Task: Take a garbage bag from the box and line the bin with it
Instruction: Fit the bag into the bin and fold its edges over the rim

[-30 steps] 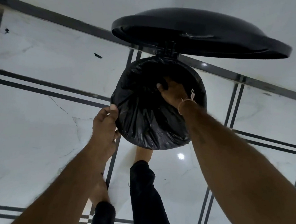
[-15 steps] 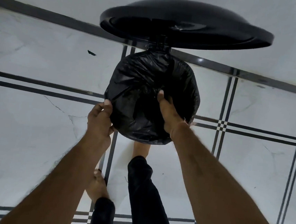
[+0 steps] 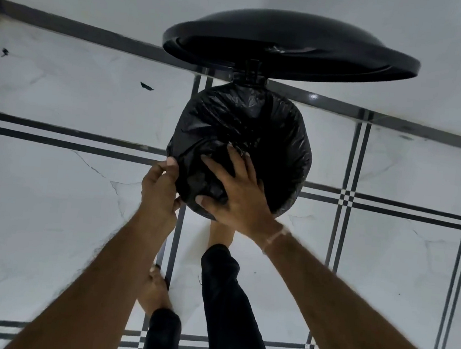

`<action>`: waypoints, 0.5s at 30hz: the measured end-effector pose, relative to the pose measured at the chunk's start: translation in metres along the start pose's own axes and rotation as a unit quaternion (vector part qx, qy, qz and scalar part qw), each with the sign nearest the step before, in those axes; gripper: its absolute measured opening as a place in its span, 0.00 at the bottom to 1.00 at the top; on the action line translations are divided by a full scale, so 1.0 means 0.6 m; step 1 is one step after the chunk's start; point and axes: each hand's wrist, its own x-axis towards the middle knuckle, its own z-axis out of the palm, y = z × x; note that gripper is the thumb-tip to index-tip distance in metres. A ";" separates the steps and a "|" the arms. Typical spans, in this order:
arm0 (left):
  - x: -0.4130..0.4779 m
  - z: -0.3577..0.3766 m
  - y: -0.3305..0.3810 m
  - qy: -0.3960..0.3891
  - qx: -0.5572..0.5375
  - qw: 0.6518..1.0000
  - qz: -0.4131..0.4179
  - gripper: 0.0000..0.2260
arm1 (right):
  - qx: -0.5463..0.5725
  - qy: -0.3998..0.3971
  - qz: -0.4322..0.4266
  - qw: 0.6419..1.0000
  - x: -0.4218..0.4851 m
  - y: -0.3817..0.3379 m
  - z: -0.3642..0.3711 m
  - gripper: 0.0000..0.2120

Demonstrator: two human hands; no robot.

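The black bag (image 3: 244,136) is shiny and crinkly, and it is pulled over the round top of the bin (image 3: 291,205) in the middle of the frame, under the open black lid (image 3: 289,47). The left hand (image 3: 160,190) pinches the bag's left edge with closed fingers. The right hand (image 3: 238,194) presses on the bag with fingers spread open; no writing shows.

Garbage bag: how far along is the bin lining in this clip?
Done: the garbage bag is out of the box and covers the bin's mouth under the raised lid. In hand: left hand grips the bag at the rim; right hand presses on top. Left: seating it fully.
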 end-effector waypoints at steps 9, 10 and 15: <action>0.011 -0.006 -0.011 -0.004 0.007 1.000 0.002 0.08 | -0.140 -0.161 0.037 0.976 0.189 0.041 0.035 0.34; 0.011 -0.006 -0.011 -0.005 0.005 1.000 0.002 0.09 | -0.101 -0.151 0.039 0.983 0.185 0.037 0.023 0.32; 0.003 -0.002 -0.002 -0.002 -0.002 1.000 -0.002 0.12 | -0.087 0.066 -0.005 0.994 0.061 0.015 -0.051 0.32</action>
